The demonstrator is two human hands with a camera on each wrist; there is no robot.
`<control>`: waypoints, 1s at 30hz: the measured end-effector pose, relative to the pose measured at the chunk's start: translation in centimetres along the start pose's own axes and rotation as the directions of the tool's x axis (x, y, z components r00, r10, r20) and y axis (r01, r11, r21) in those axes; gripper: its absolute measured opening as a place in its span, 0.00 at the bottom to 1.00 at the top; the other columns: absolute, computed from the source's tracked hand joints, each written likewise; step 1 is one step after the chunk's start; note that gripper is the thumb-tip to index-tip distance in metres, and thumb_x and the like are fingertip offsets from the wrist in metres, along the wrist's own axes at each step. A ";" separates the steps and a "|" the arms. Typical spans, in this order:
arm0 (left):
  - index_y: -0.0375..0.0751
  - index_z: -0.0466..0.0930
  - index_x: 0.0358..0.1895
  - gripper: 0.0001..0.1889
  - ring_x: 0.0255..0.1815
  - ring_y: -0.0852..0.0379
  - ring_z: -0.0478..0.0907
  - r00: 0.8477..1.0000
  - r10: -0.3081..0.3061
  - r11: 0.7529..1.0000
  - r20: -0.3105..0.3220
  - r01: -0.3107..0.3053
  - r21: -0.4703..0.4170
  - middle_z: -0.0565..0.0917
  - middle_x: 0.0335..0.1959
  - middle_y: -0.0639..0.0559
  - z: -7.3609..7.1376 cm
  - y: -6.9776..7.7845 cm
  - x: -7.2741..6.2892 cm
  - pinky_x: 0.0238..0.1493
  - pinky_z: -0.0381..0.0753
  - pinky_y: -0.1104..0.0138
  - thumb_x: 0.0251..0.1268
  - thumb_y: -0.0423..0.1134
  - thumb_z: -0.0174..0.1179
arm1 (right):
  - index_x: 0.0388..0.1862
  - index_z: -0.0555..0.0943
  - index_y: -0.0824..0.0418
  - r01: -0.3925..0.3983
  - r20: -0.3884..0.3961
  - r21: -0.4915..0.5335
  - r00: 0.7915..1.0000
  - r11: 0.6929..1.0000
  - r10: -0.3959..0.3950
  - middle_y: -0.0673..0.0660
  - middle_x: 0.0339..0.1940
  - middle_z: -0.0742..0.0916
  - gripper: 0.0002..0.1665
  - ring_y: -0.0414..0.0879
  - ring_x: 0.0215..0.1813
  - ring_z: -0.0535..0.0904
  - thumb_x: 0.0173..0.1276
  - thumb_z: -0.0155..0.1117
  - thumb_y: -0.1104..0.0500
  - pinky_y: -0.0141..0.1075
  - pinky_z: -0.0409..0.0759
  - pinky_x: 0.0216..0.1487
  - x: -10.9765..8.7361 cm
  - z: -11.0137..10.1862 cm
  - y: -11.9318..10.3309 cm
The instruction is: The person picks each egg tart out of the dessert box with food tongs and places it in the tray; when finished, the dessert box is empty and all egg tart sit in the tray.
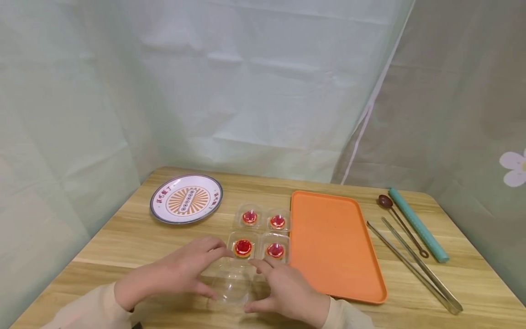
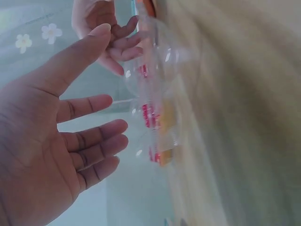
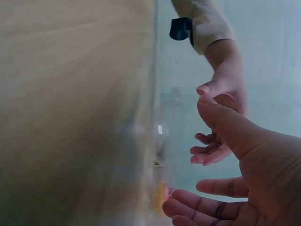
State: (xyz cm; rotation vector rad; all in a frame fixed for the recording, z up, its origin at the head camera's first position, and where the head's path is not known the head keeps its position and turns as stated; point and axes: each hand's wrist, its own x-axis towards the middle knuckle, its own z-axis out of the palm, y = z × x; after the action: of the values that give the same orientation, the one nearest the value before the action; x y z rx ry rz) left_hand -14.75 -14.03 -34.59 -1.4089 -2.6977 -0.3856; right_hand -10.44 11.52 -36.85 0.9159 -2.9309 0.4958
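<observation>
A see-through plastic box stands at the near side of the wooden table. My left hand is at its left, thumb and fingers spread apart. On the other side, my right hand has its fingers loosely bent and its thumb low. In the wrist views neither the left palm nor the right hand grips anything; fingertip contact with the box I cannot tell. Just beyond, several clear boxes each hold a small tart with a shiny red top, such as the near-left tart and the near-right tart.
An orange tray lies right of the boxes. A patterned plate sits at the back left. Farther right lie metal tongs, a dark long-handled spoon and a teal rod. Pale cloth hangs behind the table.
</observation>
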 end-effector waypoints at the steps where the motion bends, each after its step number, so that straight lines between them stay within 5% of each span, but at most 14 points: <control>1: 0.50 0.74 0.58 0.38 0.50 0.60 0.72 1.000 0.006 1.000 -0.001 -0.006 -0.003 0.75 0.48 0.60 -0.1 0.0 0.2 0.52 0.79 0.61 0.40 0.61 0.73 | 0.65 0.71 0.55 -0.002 0.004 0.011 1.000 1.000 0.002 0.48 0.45 0.83 0.50 0.37 0.42 0.80 0.48 0.71 0.31 0.29 0.81 0.40 -0.1 -0.3 0.1; 15: 0.45 0.75 0.59 0.38 0.52 0.56 0.72 0.994 0.054 0.998 -0.096 -0.056 -0.021 0.77 0.49 0.54 -0.9 -0.9 3.4 0.54 0.77 0.60 0.42 0.56 0.74 | 0.64 0.73 0.55 0.042 -0.112 0.106 0.993 0.993 -0.030 0.51 0.55 0.80 0.42 0.43 0.41 0.80 0.52 0.74 0.41 0.31 0.79 0.39 -0.5 -4.2 2.1; 19: 0.47 0.75 0.60 0.39 0.54 0.54 0.73 0.994 0.029 1.000 -0.109 -0.029 0.000 0.78 0.51 0.54 -0.2 -1.2 4.6 0.55 0.74 0.58 0.40 0.58 0.74 | 0.62 0.75 0.57 0.027 -0.103 0.102 0.995 0.994 -0.016 0.51 0.49 0.82 0.39 0.44 0.43 0.79 0.54 0.74 0.43 0.34 0.79 0.42 0.1 -5.2 3.0; 25: 0.45 0.74 0.61 0.40 0.55 0.52 0.74 0.999 -0.028 0.999 -0.034 0.026 -0.045 0.79 0.54 0.51 1.0 -1.4 6.3 0.57 0.72 0.57 0.41 0.57 0.74 | 0.58 0.78 0.59 0.026 -0.079 0.073 0.997 0.997 -0.020 0.53 0.44 0.83 0.35 0.46 0.43 0.79 0.54 0.74 0.45 0.34 0.79 0.42 1.3 -5.7 4.4; 30: 0.41 0.72 0.62 0.41 0.60 0.45 0.72 0.995 -0.079 0.990 0.057 0.085 -0.112 0.77 0.58 0.45 2.0 -1.8 7.6 0.63 0.72 0.51 0.43 0.55 0.74 | 0.60 0.78 0.59 -0.036 -0.013 0.074 0.999 0.997 0.037 0.60 0.54 0.82 0.37 0.53 0.52 0.79 0.54 0.74 0.43 0.46 0.80 0.53 2.2 -5.4 5.2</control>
State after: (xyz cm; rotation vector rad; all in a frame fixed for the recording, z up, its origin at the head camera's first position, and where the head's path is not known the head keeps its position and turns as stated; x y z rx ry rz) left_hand -20.52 -8.40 -35.52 -1.3557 -2.8244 -0.5247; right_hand -15.54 16.05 -33.00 0.8631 -2.9396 0.6138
